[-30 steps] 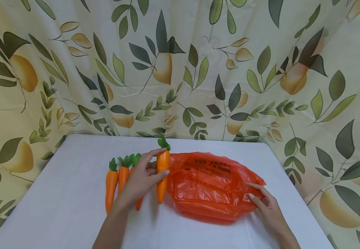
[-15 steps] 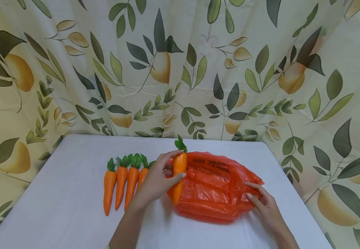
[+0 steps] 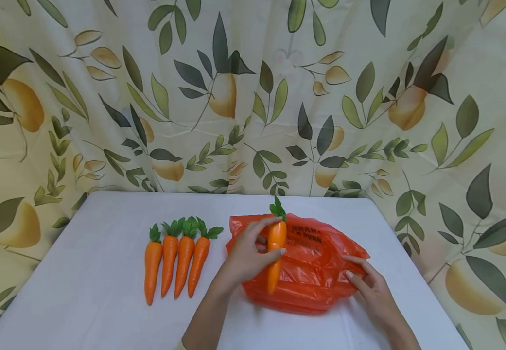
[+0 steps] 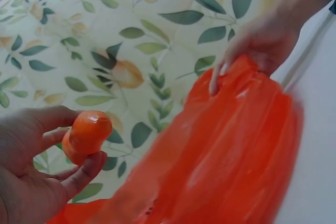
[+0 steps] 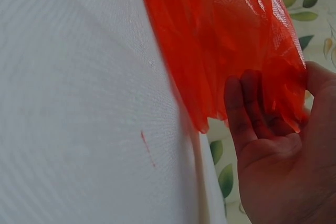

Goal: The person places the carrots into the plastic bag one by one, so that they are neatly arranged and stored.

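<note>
My left hand (image 3: 246, 250) pinches an orange carrot (image 3: 276, 253) with a green leafy top between thumb and fingers. In the head view the carrot points tip down and overlaps the left part of a red plastic bag (image 3: 309, 284). The left wrist view shows the carrot (image 4: 89, 136) nearly end-on in the fingers, with the bag (image 4: 210, 156) beyond it. At the bag's right end, my right hand (image 3: 373, 289) grips the plastic edge. Seen from the right wrist, the thumb and fingers of that hand (image 5: 278, 145) close around a fold of the bag (image 5: 226, 40).
Several carrots (image 3: 184, 262) lie side by side on the white table (image 3: 95, 277), left of the bag, leaves toward the back. Dark printed lettering shows on the bag. A curtain (image 3: 253, 97) with a fruit and leaf pattern hangs behind and beside the table.
My left hand has carried the carrot rightward, from the bag's left edge to over the bag. The row of carrots behind it has come into full view. My right hand keeps its grip.
</note>
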`<state>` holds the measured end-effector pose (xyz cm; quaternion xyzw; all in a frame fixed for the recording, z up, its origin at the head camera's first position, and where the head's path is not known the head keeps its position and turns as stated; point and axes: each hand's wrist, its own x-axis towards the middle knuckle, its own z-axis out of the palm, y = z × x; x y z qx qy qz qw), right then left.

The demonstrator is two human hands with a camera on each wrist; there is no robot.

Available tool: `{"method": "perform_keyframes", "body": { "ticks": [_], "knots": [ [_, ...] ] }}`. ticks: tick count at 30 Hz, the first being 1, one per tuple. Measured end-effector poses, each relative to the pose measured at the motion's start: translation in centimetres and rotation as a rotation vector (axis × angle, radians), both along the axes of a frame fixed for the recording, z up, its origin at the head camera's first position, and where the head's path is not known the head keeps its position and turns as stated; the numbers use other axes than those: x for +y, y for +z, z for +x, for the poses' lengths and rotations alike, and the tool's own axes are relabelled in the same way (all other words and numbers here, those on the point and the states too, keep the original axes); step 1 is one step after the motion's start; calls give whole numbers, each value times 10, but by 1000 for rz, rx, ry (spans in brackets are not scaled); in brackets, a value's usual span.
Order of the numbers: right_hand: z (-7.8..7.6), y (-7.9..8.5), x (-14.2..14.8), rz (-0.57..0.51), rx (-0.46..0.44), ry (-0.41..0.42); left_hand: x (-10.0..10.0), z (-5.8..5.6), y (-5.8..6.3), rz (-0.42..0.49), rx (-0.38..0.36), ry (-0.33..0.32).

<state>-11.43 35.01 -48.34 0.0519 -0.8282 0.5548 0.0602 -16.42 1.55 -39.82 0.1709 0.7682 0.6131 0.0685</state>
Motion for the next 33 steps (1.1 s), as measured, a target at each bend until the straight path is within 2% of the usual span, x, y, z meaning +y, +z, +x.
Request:
{"method": "perform_keyframes", "body": {
  "ticks": [7,11,21,26,33],
  "knots": [
    [2,2,2,8,5,-4,32,-7,-19,-21,-22,-45],
    [3,3,2,8,4,-9,47,-9,-25,-41,-37,-68],
    [0,0,1,-10,-3,6,67,-12,-30,-47,-112,-93],
    [0,-1,1,-8,-5,3,75,-13,-34,-84,-159,-88],
    [0,0,-1,-25,-21,-1,85,-16,-37,-114,-174,-102]
  ]
}}
